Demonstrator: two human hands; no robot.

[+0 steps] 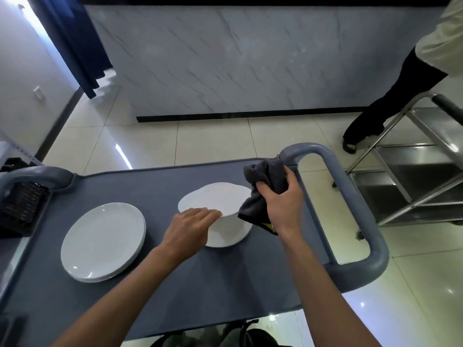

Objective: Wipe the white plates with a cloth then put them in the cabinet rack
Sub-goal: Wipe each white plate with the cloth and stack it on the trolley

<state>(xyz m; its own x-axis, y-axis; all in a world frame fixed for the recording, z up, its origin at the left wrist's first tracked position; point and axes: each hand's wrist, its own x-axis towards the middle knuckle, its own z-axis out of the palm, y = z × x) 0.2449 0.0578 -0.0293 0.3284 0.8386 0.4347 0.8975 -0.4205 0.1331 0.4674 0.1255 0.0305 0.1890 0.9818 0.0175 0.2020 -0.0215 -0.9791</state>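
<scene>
My left hand (pixel 190 226) tilts the top plate (pixel 215 200) by its rim; right hand (pixel 280 199), fingers bunched round the cloth (pixel 263 186), should wipe firmly across.

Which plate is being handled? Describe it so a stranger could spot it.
On the grey cart, two white stacks sit side by side. It is the top plate of the right stack, tilted up under the left hand, beside the grey cloth.
</scene>
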